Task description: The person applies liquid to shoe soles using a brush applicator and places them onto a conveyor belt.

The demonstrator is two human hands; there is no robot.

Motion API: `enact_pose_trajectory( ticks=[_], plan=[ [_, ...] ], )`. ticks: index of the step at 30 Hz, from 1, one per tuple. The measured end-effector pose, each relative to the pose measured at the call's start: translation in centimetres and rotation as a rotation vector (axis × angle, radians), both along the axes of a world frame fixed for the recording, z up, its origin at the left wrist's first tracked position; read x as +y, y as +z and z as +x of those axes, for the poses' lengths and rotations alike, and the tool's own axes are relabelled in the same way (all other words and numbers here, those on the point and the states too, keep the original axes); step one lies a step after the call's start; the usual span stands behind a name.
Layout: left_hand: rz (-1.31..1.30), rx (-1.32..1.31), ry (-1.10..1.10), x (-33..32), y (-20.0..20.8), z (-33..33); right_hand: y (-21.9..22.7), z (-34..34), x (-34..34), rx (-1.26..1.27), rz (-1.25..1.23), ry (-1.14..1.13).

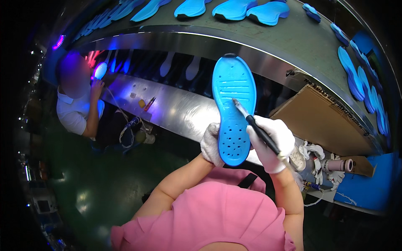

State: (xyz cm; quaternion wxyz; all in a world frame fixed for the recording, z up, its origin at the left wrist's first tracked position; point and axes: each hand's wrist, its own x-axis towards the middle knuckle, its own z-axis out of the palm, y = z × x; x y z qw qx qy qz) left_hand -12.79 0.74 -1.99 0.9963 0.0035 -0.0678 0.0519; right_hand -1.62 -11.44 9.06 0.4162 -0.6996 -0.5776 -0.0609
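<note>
In front of me a blue shoe sole point(229, 115) is held upright, its face with grooves and small holes turned toward me. My left hand point(210, 144), in a white glove, is closed on the sole's lower left edge near the heel; some of its fingers are hidden behind the sole. My right hand point(273, 142), also gloved in white, grips a brush point(260, 133) with a dark handle and a metal collar. The brush tip meets the middle of the sole, just below the raised cross lines.
Beyond the sole runs a steel ledge point(184, 111) under a green conveyor belt point(247, 33), which carries several blue soles point(234, 9). A cardboard sheet point(322, 119) leans at right above gloves and a pink cup point(341, 165). At left, a person point(77, 98) sits by a purple light.
</note>
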Motion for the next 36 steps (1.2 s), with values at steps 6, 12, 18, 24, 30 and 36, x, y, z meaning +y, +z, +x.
enact_pose_trajectory(
  ticks=[6,12,18,24,30,36],
  plan=[
    [0.171,0.197,0.179,-0.2,-0.3,0.3,-0.5,-1.2,0.0,0.074,0.209,0.159],
    [0.069,0.004,0.164,1.1,-1.9,0.8,-0.8,-1.7,-0.6,-0.187,-0.039,0.433],
    [-0.025,-0.135,0.074,1.9,-0.6,1.8,-0.9,-1.4,-0.3,-0.059,-0.148,0.371],
    [0.133,-0.039,0.115,4.0,0.5,2.2,-2.7,-1.4,0.6,0.065,0.191,0.178],
    [0.193,-0.209,-0.138,7.6,-1.0,3.1,-1.9,-1.4,0.4,0.125,0.138,0.281],
    [0.278,-0.094,-0.246,8.4,0.4,2.5,-0.2,-1.9,0.2,-0.092,-0.171,0.508]
  ],
)
